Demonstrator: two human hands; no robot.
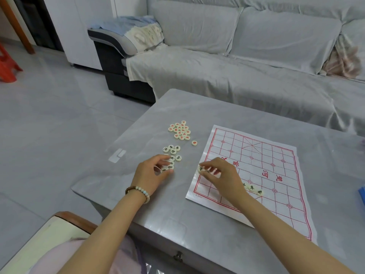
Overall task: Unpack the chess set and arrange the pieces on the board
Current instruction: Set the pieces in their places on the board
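A white paper board (262,171) with a red grid lies on the grey table (197,224). A heap of cream discs with red characters (180,131) sits left of the board's far end, with one red piece (194,143) apart from it. Nearer me lies a group of black-character discs (172,153). My left hand (153,175) curls over the near end of that group and grips some discs. My right hand (221,175) pinches a disc (201,168) at the board's left edge. A short row of black pieces (254,188) stands on the board behind my right wrist.
A sofa (246,62) under a grey cover runs behind the table. A red stool (7,64) stands on the floor at far left. A blue object (362,195) shows at the table's right edge. A wooden chair edge (65,216) is near my left elbow.
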